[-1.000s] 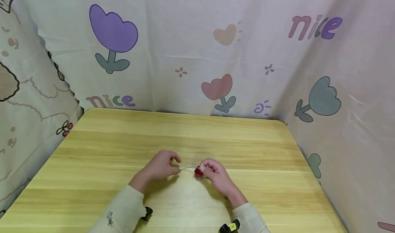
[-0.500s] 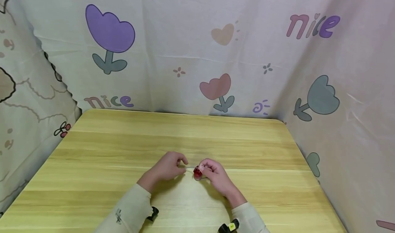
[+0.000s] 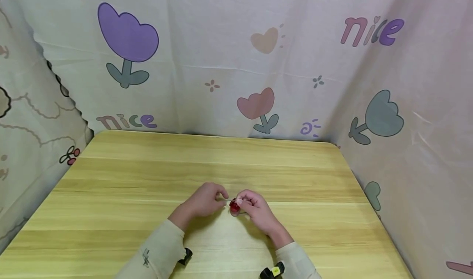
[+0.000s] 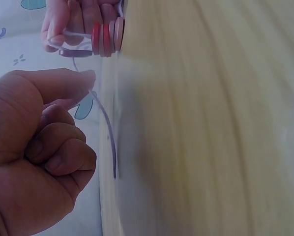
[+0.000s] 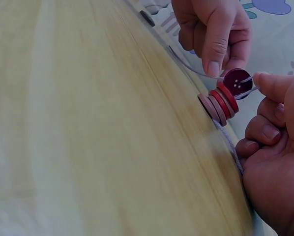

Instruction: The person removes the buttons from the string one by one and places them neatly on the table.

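Several red and pink buttons are threaded in a stack on a pale string, seen close up in the right wrist view. A dark red button sits at an angle beside the stack, with string passing through it. My right hand pinches the string beside this dark button between thumb and index finger. My left hand pinches the string on the other side, close to the buttons. From its fingertips the string's loose end hangs down in the left wrist view. Its other fingers are curled in.
Both hands are low over a wood-grain table. A patterned cloth with flowers and lettering hangs behind and beside it. Small black wrist devices are strapped at both sleeves.
My left hand has moved right along the string, nearer to the buttons, so less string shows between the hands. The right hand keeps its pinch almost in place. The view has shifted slightly.
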`<state>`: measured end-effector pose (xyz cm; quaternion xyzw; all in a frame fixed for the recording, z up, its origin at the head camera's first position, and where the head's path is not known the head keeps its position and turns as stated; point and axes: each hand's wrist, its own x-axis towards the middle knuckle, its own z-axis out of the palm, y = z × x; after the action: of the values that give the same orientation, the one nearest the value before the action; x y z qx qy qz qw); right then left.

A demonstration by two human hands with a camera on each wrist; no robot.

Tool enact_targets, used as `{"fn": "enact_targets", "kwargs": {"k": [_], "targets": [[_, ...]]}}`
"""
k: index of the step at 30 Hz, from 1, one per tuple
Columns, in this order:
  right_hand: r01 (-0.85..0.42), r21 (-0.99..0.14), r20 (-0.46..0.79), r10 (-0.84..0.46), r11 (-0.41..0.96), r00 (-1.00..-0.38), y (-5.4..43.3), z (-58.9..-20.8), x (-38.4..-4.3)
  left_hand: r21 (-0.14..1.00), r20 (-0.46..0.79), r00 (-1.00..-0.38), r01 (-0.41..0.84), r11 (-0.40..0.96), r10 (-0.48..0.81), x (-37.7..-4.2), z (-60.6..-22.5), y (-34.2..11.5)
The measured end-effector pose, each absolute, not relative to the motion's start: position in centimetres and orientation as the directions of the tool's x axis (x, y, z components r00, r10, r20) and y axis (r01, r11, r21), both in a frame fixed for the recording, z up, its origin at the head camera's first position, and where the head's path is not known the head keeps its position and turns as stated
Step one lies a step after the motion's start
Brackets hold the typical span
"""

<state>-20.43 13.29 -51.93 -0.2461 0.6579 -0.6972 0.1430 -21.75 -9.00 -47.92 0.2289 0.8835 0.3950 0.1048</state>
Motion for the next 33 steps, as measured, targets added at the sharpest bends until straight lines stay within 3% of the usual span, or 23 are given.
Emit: {"fn": "enact_targets", "kwargs": {"k": [26,33], "targets": [[-0.109,-0.993,0.118,-0.498,-0.048,-0.859,13.1,-51.6,-20.3,0.742,0.106,-0.882,0.378,0.554,0.459,-21.2,-47.6,-9.9],[-0.111,-0.993,0.117,-0.501,-0.043,-0.857,13.1,-51.6,-20.2,0.78,0.08,-0.875,0.353,0.516,0.477,-20.8,-47.2,-10.0]]}}
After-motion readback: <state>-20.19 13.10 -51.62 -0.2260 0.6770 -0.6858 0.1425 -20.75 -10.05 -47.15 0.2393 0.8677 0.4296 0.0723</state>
